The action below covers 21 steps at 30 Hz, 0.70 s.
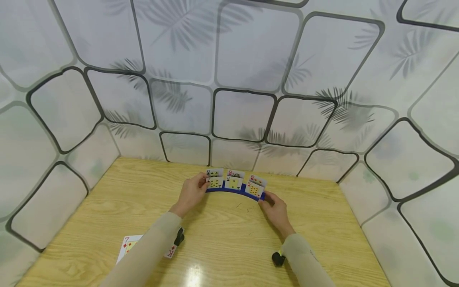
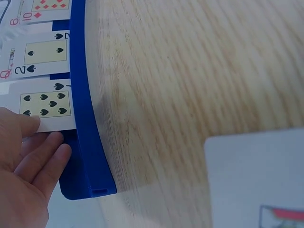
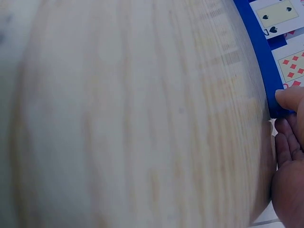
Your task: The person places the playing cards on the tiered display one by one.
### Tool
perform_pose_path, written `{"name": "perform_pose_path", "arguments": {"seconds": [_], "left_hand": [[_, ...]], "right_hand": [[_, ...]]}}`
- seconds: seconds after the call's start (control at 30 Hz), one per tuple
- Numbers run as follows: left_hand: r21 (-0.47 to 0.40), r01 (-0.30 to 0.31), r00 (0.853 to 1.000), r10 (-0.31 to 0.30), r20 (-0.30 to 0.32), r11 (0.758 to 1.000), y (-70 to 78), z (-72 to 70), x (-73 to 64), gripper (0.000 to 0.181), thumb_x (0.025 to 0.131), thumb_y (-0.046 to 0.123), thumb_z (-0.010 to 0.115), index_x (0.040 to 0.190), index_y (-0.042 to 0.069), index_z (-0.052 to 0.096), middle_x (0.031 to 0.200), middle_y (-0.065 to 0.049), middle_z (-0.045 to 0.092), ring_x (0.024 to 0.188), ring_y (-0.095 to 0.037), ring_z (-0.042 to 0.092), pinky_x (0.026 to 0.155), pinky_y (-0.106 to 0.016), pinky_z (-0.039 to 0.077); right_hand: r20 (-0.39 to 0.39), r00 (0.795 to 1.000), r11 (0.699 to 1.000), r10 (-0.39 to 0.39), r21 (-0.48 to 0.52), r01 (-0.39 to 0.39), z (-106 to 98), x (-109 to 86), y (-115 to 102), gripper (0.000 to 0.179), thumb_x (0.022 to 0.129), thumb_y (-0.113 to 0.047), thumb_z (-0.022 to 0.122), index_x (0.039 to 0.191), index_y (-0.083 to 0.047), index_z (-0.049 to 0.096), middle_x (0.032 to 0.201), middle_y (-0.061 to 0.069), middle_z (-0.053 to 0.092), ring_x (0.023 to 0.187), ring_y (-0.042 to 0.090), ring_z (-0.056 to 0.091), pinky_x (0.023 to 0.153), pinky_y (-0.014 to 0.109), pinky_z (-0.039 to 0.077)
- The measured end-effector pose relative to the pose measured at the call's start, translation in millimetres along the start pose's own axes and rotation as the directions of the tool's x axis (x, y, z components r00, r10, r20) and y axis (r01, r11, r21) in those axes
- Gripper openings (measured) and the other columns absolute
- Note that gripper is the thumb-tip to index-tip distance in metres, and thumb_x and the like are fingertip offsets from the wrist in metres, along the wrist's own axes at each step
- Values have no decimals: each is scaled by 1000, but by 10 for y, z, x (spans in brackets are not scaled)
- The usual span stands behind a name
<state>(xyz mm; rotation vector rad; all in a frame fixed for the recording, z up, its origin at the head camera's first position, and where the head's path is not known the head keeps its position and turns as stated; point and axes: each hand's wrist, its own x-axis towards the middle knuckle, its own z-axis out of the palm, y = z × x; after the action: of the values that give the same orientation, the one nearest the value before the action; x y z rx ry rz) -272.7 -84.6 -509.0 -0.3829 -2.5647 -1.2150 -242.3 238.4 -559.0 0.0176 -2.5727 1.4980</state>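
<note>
A curved blue card holder (image 1: 234,192) stands near the back of the table with playing cards upright in two rows. Its front row shows the seven of spades (image 2: 45,104), the two of spades (image 2: 45,51) and the ten of diamonds (image 1: 254,190). Behind them stand a black six (image 1: 214,172), a red queen (image 1: 235,173) and a red six (image 1: 259,180). My left hand (image 1: 192,192) pinches the left edge of the seven of spades between thumb and fingers. At the holder's right end, my right hand (image 1: 276,210) grips the blue corner, thumb in front.
On the front left of the table (image 1: 222,239) lie a seven of diamonds (image 1: 128,244) and a king (image 1: 171,251), partly under my left forearm. A patterned wall (image 1: 247,115) rises behind the holder and along both sides.
</note>
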Motion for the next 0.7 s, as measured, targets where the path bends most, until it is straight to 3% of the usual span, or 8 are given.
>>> {"name": "perform_pose_path", "arguments": {"seconds": [0.47,0.7], "left_hand": [[-55,34,999,-32,43,998,-35,-154,-65,24,97,6,75,120,3,69,107,-20,79,97,-34,79,83,-42,66],[-7,21,997,-21,77,1000,-94,-324,-163,21,98,10,76,116,0,71,103,-20,80,91,-31,79,80,-42,66]], "right_hand": [[-4,1000,1000,-6,-14,6,-6,5,6,47,99,-11,74,142,4,61,130,27,71,124,43,66,110,56,53],[-8,1000,1000,-5,-18,5,4,8,14,47,98,-10,74,142,4,62,130,26,71,125,42,67,110,55,53]]}}
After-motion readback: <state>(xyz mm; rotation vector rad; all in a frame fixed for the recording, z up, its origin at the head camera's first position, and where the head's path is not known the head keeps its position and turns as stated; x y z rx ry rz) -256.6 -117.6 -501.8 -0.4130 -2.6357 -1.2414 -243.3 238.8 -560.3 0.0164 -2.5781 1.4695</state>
